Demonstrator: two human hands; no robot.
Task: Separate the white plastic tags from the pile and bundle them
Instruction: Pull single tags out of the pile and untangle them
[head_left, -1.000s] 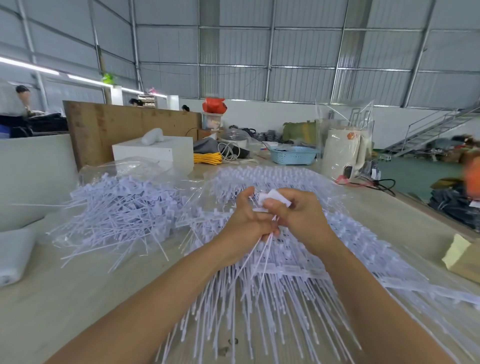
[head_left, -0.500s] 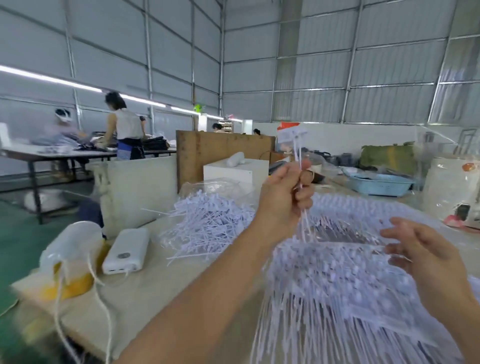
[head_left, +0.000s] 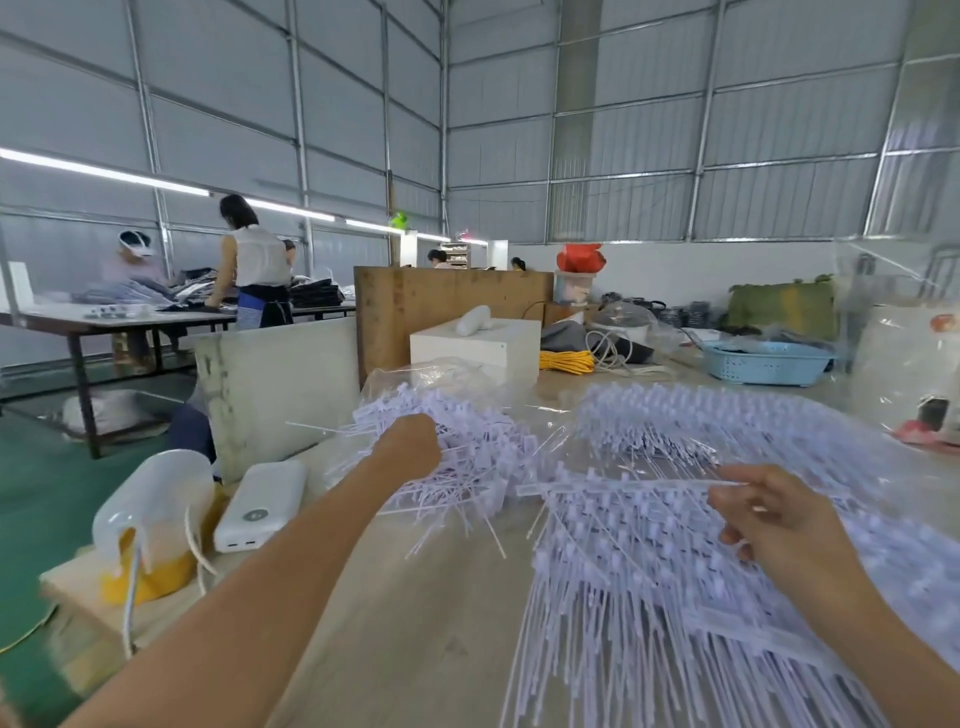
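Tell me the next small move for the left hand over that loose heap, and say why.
Probably let go and bring the left hand back to the big fan of tags. It sits on the loose heap of separated tags on the clear plastic, seemingly dropping some off, though its fingers are hidden. The right hand already pinches a white strip at the fan, ready for the next pull.

Two heaps of white plastic tags lay on the worktop. The smaller heap of loose tags (head_left: 457, 457) was a tangled jumble on clear plastic at the left. The larger pile (head_left: 727, 519) spread right, its tags joined in comb-like rows, thin tails pointing toward the viewer.
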